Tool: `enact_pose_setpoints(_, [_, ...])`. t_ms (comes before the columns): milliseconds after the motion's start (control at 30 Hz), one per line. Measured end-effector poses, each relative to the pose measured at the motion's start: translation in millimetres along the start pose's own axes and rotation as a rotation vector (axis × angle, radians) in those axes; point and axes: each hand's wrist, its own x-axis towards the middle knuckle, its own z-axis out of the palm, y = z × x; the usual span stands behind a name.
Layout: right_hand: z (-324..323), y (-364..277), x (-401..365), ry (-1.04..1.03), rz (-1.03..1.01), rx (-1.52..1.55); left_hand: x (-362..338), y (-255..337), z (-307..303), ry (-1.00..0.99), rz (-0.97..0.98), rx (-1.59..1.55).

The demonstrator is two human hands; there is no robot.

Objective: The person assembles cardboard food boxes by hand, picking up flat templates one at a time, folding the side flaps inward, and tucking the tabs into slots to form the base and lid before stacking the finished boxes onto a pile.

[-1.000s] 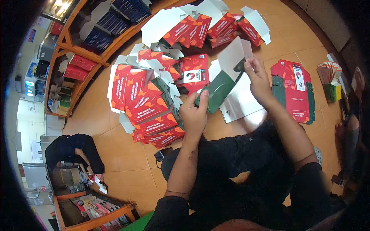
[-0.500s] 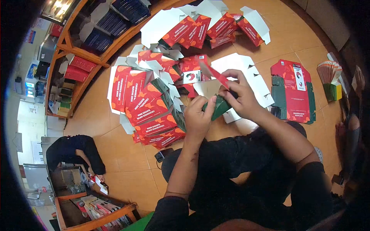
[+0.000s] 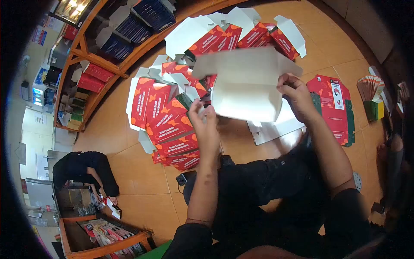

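Note:
A cardboard carton spreads out in front of me with its white inside facing up, slightly blurred by motion. My right hand pinches its right edge between thumb and fingers. At the lower left edge of that carton is my left hand, fingers raised and apart. Beneath the carton lies another flat white sheet of cardboard on the floor. Partly folded red boxes with orange patches are heaped just left of my left hand.
More red boxes with white flaps stand behind. A flat red and green carton lies right, beside a yellow-green holder of strips. Wooden shelves curve along the left. Another person bends over at lower left.
The carton, earlier gripped by both hands with red and green faces showing, is now spread with its white inside up. My hands have moved apart; the left has let go.

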Motion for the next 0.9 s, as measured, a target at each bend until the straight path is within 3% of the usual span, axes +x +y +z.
enact_pose_setpoints(67, [-10, 7, 4, -0.084, 0.075, 0.045, 3, 3, -7, -0.212, -0.227, -0.357])
enact_pose_setpoints(100, [-6, 8, 3, -0.088, 0.074, 0.046, 4, 3, -8, -0.209, -0.225, -0.357])
enact_pose_setpoints(167, [1, 8, -3, 0.023, 0.09, 0.173, 4, -1, -7, -0.39, -0.161, -0.243])
enact_pose_setpoints(233, [-7, 16, 2, -0.008, 0.099, 0.23, -1, 2, -1, -0.312, -0.198, -0.294])
enact_pose_setpoints(300, [-5, 14, 1, -0.041, 0.11, 0.287, -8, 6, 0, -0.27, -0.546, -0.43])
enact_pose_setpoints(400, [3, 2, -6, 0.003, 0.152, 0.313, -13, -4, 8, -0.223, -0.428, -0.437])
enact_pose_setpoints(467, [-4, 5, -7, -0.064, 0.317, 0.191, -18, 0, 13, -0.194, -0.293, -0.497])
enact_pose_setpoints(633, [19, 9, -14, 0.068, 0.39, 0.126, -14, -6, 13, -0.1, -0.239, -0.391])
enact_pose_setpoints(767, [10, 5, -5, -0.197, 0.456, 0.131, 2, -10, 0, 0.026, -0.231, -0.325])
enact_pose_setpoints(833, [10, -1, -4, -0.406, 0.281, 0.122, 10, -4, -8, 0.158, -0.303, -0.372])
enact_pose_setpoints(900, [7, 1, -5, -0.431, 0.303, 0.065, 13, -6, -10, 0.169, -0.286, -0.395])
